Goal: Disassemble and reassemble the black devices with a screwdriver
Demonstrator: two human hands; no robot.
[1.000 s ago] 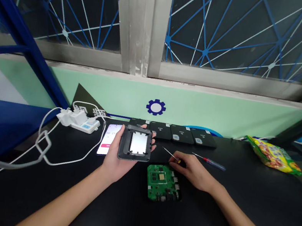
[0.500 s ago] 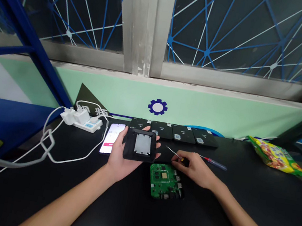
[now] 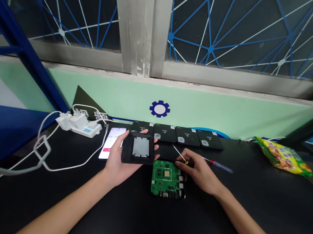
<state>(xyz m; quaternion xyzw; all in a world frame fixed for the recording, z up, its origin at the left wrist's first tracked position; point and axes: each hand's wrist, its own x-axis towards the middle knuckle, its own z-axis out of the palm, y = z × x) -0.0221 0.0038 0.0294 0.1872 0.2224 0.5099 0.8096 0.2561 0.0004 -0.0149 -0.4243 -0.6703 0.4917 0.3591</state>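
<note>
My left hand (image 3: 117, 164) holds up a black plastic casing (image 3: 127, 152), with a silver metal plate (image 3: 141, 147) facing me. The fingers wrap around its far side. My right hand (image 3: 197, 170) is closed on a thin screwdriver (image 3: 179, 152), whose shaft points up and left; a bit of yellow shows at the fingers, and the rest of the handle is hidden. Just below those fingertips a green circuit board (image 3: 161, 182) lies on the table, with ports along its right and near edges. The fingers are at its upper right corner; whether they touch it I cannot tell.
Several flat black boxes (image 3: 185, 136) line the wall. A phone (image 3: 112, 135) showing a timer lies left of my left hand. A second screwdriver (image 3: 219, 166) rests at the right, before a snack bag (image 3: 284, 157). A white power strip (image 3: 87, 129) trails cables at the left.
The view has shifted slightly. My right hand has come a little lower, closer to the circuit board's corner, and the board has turned slightly. My left hand still holds the casing.
</note>
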